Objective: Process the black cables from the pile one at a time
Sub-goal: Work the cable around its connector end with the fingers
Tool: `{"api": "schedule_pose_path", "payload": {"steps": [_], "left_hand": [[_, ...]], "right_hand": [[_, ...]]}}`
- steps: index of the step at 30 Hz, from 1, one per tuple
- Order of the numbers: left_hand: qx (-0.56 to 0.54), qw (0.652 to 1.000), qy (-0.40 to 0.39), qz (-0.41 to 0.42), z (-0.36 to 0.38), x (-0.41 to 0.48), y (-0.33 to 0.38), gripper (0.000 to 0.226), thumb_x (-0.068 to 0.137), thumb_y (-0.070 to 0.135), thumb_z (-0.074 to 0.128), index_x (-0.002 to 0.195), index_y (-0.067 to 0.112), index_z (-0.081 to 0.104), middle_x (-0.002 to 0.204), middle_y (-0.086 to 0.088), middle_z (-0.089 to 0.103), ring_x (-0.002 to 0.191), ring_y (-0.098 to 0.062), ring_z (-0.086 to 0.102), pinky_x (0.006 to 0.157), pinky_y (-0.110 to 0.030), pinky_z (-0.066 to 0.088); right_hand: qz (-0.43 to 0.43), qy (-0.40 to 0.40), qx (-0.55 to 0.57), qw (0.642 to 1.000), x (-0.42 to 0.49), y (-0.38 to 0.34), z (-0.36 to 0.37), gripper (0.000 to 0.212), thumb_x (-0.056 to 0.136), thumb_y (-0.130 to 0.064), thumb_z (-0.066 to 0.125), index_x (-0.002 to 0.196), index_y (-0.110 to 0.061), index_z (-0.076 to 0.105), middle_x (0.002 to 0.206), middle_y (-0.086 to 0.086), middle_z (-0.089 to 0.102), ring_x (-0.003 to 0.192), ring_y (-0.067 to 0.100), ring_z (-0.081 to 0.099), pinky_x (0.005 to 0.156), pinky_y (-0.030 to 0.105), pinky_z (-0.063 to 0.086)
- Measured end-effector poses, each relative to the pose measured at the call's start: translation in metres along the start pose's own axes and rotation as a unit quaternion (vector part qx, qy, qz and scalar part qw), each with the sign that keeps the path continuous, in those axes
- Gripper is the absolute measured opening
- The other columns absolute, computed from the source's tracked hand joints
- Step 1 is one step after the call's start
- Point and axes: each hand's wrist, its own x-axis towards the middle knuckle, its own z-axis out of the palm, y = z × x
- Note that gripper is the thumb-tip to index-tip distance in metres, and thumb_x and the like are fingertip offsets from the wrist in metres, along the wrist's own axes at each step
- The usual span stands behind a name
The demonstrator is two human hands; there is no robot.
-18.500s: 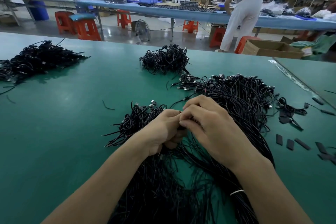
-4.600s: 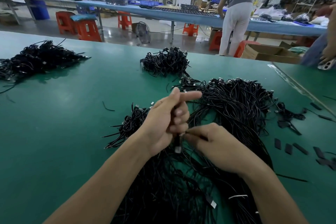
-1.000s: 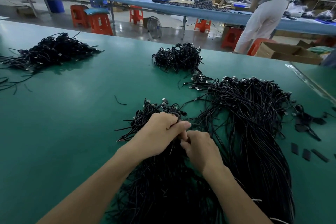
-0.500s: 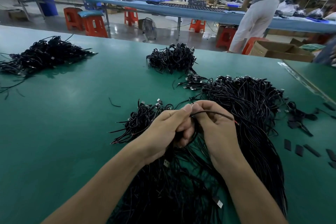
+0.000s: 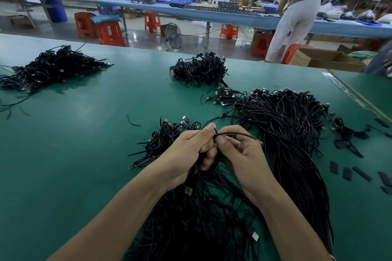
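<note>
A large pile of black cables (image 5: pixel 282 125) spreads over the green table (image 5: pixel 84 133) from centre right down to the near edge. My left hand (image 5: pixel 186 152) and my right hand (image 5: pixel 239 152) meet above it, both pinching one thin black cable (image 5: pixel 235 134). The cable arches over my right hand's fingers toward the right. Its short end sticks up between my two thumbs. A silver-tipped connector (image 5: pixel 188 190) hangs below my left hand. A small bundle of cables (image 5: pixel 167 137) lies just left of my hands.
Two more cable heaps lie farther off, one at far left (image 5: pixel 53 68) and one at far centre (image 5: pixel 200 69). Short black sleeve pieces (image 5: pixel 347 172) are scattered at the right. A person (image 5: pixel 297 12) stands at a blue bench beyond. A cardboard box (image 5: pixel 326 59) sits past the table's far edge.
Over the last second my hands rose from the pile with one cable pinched between them. Since half a second ago they have stayed nearly still, and the cable's arch sits a little lower.
</note>
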Motion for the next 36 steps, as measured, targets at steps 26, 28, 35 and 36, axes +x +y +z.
{"api": "schedule_pose_path", "payload": {"steps": [26, 28, 35, 36], "left_hand": [[0.045, 0.994, 0.088, 0.041, 0.02, -0.003, -0.007, 0.048, 0.1, 0.057, 0.038, 0.06, 0.036, 0.054, 0.062, 0.004, 0.055, 0.046, -0.002, 0.044, 0.037, -0.014, 0.028], [0.091, 0.986, 0.099, 0.094, 0.023, -0.001, -0.008, 0.051, 0.102, 0.053, 0.036, 0.056, 0.037, 0.05, 0.06, 0.012, 0.047, 0.045, 0.001, 0.04, 0.042, -0.007, 0.034], [0.267, 0.934, 0.133, 0.197, 0.031, -0.003, -0.009, 0.04, 0.101, 0.057, 0.028, 0.068, 0.046, 0.049, 0.057, 0.021, 0.048, 0.051, -0.004, 0.037, 0.055, -0.032, 0.051], [0.272, 0.931, 0.137, 0.2, 0.032, -0.004, -0.009, 0.039, 0.096, 0.062, 0.027, 0.069, 0.039, 0.043, 0.057, 0.018, 0.047, 0.048, -0.006, 0.035, 0.046, -0.027, 0.04]], "right_hand": [[0.019, 0.156, -0.121, 0.98, 0.001, 0.002, -0.008, 0.019, 0.091, -0.011, 0.07, 0.082, -0.026, 0.078, 0.066, -0.015, 0.068, 0.055, -0.004, 0.055, 0.054, 0.012, 0.043], [0.024, 0.14, -0.15, 0.978, 0.0, 0.004, -0.007, 0.029, 0.094, -0.01, 0.065, 0.083, -0.033, 0.077, 0.074, -0.014, 0.072, 0.058, -0.004, 0.056, 0.057, 0.012, 0.044], [-0.01, 0.144, -0.068, 0.987, -0.001, -0.003, -0.002, 0.034, 0.092, 0.004, 0.062, 0.098, -0.026, 0.077, 0.09, -0.001, 0.076, 0.085, 0.01, 0.071, 0.074, 0.018, 0.054], [-0.012, 0.141, -0.026, 0.99, -0.001, -0.005, -0.001, 0.036, 0.09, 0.008, 0.063, 0.099, -0.024, 0.077, 0.086, 0.002, 0.075, 0.083, 0.015, 0.072, 0.075, 0.021, 0.055]]}}
